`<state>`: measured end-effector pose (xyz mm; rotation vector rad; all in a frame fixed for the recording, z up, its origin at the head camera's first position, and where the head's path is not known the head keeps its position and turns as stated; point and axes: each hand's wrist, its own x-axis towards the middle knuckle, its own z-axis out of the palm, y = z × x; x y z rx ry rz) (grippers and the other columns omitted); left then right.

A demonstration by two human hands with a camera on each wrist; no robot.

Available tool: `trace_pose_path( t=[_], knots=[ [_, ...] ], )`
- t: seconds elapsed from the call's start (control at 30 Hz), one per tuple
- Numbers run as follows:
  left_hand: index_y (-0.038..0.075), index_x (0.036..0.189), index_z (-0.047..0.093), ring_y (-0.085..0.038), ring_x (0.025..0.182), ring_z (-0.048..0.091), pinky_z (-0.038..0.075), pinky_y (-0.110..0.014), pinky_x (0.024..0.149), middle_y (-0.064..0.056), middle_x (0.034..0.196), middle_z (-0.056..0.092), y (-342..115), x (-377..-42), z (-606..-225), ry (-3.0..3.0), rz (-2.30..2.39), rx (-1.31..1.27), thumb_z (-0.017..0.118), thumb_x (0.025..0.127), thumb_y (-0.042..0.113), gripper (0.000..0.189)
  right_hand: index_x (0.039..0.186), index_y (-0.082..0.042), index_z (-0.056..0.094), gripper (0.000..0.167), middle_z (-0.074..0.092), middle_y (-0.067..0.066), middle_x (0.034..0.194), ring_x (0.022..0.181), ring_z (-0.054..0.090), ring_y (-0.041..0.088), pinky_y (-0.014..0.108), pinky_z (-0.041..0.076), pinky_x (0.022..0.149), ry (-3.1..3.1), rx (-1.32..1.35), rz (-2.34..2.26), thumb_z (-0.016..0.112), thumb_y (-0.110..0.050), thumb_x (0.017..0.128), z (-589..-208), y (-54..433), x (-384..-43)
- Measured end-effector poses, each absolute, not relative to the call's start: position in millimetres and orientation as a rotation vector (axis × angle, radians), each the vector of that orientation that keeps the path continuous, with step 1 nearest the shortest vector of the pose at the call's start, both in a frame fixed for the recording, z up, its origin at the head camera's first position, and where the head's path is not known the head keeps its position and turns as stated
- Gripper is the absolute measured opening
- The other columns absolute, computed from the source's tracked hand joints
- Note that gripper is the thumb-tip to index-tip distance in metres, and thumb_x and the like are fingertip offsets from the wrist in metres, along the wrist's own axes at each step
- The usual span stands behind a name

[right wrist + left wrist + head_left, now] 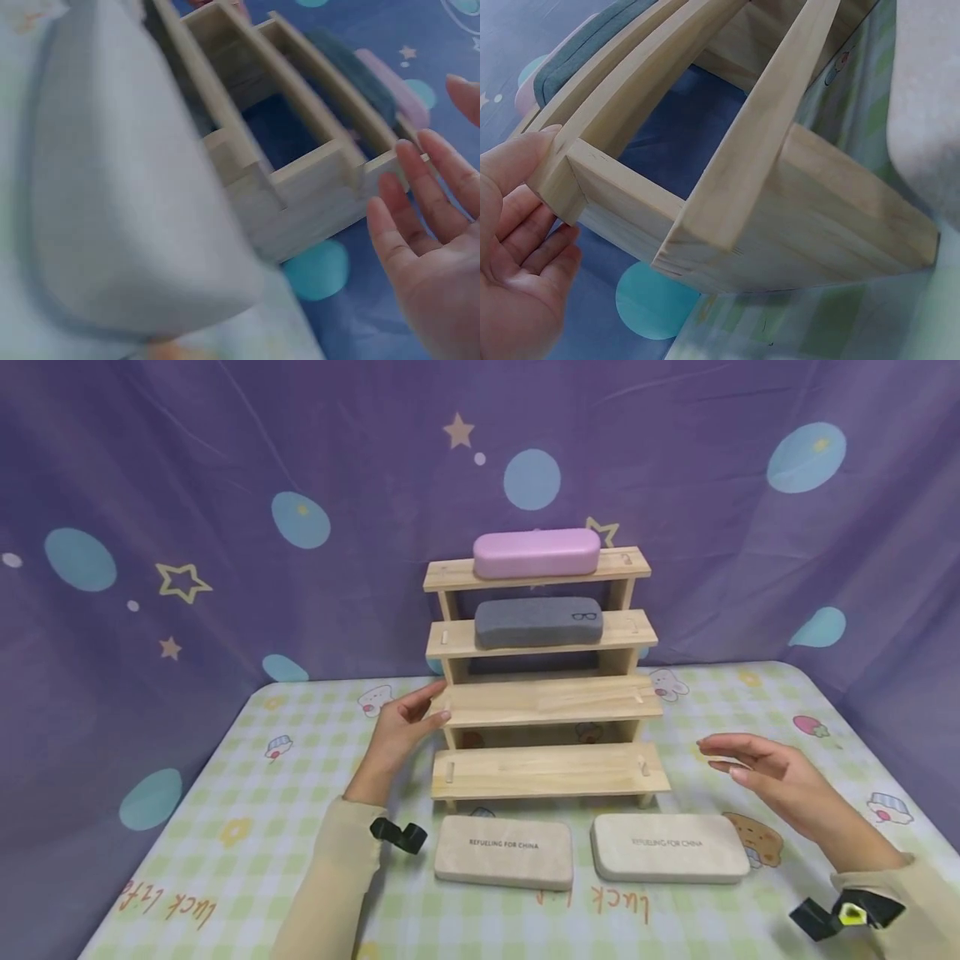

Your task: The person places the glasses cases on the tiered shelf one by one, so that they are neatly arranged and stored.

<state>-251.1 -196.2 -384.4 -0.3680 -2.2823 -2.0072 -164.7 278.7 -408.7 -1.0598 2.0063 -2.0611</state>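
Observation:
A four-tier wooden shelf (547,772) stands on the table, its steps rising toward the back. My left hand (405,731) grips the left end of its second board from the bottom, thumb on top and fingers around the end, as the left wrist view also shows. My right hand (783,781) hovers to the right of the shelf, fingers loosely bent and holding nothing. On the top board lies a pink glasses case (536,554); one board lower is a grey glasses case (537,623) with a glasses print. The two lower boards carry nothing.
Two beige glasses cases, a left one (503,853) and a right one (670,849), lie flat in front of the shelf, printed side up. A green checked cloth (300,827) covers the table. Behind hangs a purple curtain (375,435) with stars and blue spots.

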Motion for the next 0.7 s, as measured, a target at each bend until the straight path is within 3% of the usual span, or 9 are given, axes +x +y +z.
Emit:
trace_pose_path(
  t=[0.2,0.23,0.27,0.33,0.43,0.47,0.5,0.57,0.7],
  knots=[
    [-0.006,0.130,0.052,-0.022,0.132,0.040,0.029,-0.029,0.113,-0.017,0.136,0.050,-194,-246,-375,-2.304,-2.028,-0.348,0.066,0.085,-0.002,0.048,0.135,0.010,0.038,0.044,0.048,0.001,0.140,0.127,0.046,0.010,0.019,0.043,0.099,1.883,-0.965,-1.979,0.034,0.015,0.092,-427,287,-147],
    [-0.007,0.130,0.051,-0.023,0.133,0.040,0.028,-0.031,0.113,-0.018,0.136,0.050,-193,-244,-372,-2.305,-2.025,-0.346,0.066,0.085,-0.003,0.048,0.136,0.009,0.038,0.045,0.048,0.001,0.140,0.128,0.044,0.009,0.018,0.049,0.090,1.834,-0.957,-1.981,0.034,0.016,0.091,-429,287,-146],
    [-0.008,0.130,0.051,-0.024,0.133,0.040,0.028,-0.032,0.114,-0.019,0.136,0.050,-192,-242,-369,-2.303,-2.025,-0.346,0.065,0.085,-0.004,0.047,0.136,0.009,0.037,0.046,0.047,0.002,0.142,0.130,0.042,0.008,0.019,0.048,0.090,1.790,-0.962,-1.983,0.035,0.016,0.091,-432,287,-145],
    [-0.010,0.130,0.049,-0.025,0.133,0.039,0.028,-0.034,0.114,-0.021,0.136,0.049,-191,-239,-364,-2.310,-2.013,-0.353,0.065,0.085,-0.005,0.048,0.137,0.009,0.036,0.049,0.045,0.002,0.143,0.133,0.038,0.007,0.017,0.052,0.068,1.706,-0.978,-1.996,0.036,0.019,0.089,-437,287,-144],
    [-0.011,0.130,0.049,-0.026,0.133,0.039,0.027,-0.036,0.114,-0.022,0.136,0.048,-189,-238,-362,-2.318,-2.008,-0.356,0.065,0.085,-0.006,0.048,0.135,0.015,0.034,0.053,0.044,0.009,0.143,0.133,0.038,0.008,0.016,0.052,0.071,1.740,-1.103,-1.976,0.041,0.024,0.083,-445,284,-143],
    [-0.011,0.130,0.049,-0.026,0.133,0.039,0.027,-0.036,0.114,-0.022,0.136,0.048,-189,-238,-363,-2.319,-2.007,-0.358,0.065,0.085,-0.005,0.048,0.134,0.017,0.033,0.055,0.044,0.010,0.143,0.133,0.038,0.008,0.014,0.049,0.084,1.778,-1.128,-1.961,0.043,0.025,0.081,-448,283,-141],
    [-0.010,0.130,0.049,-0.026,0.133,0.039,0.027,-0.036,0.114,-0.021,0.136,0.048,-190,-239,-364,-2.319,-2.009,-0.356,0.065,0.085,-0.005,0.048,0.134,0.018,0.032,0.056,0.043,0.010,0.143,0.133,0.038,0.008,0.014,0.048,0.084,1.809,-1.128,-1.949,0.044,0.025,0.080,-451,282,-139],
    [-0.009,0.130,0.050,-0.025,0.133,0.039,0.028,-0.034,0.114,-0.020,0.136,0.049,-192,-242,-369,-2.313,-2.016,-0.350,0.065,0.084,-0.005,0.048,0.135,0.018,0.030,0.059,0.042,0.011,0.143,0.129,0.041,0.010,0.016,0.040,0.101,1.891,-1.103,-1.912,0.049,0.023,0.080,-455,279,-136],
    [-0.005,0.130,0.052,-0.020,0.132,0.041,0.029,-0.028,0.113,-0.017,0.135,0.051,-196,-250,-381,-2.296,-2.032,-0.342,0.068,0.084,-0.001,0.048,0.139,0.013,0.027,0.061,0.036,0.015,0.145,0.124,0.044,0.009,0.019,0.046,0.093,1.904,-0.970,-1.912,0.050,0.017,0.083,-462,276,-129]
  ],
)
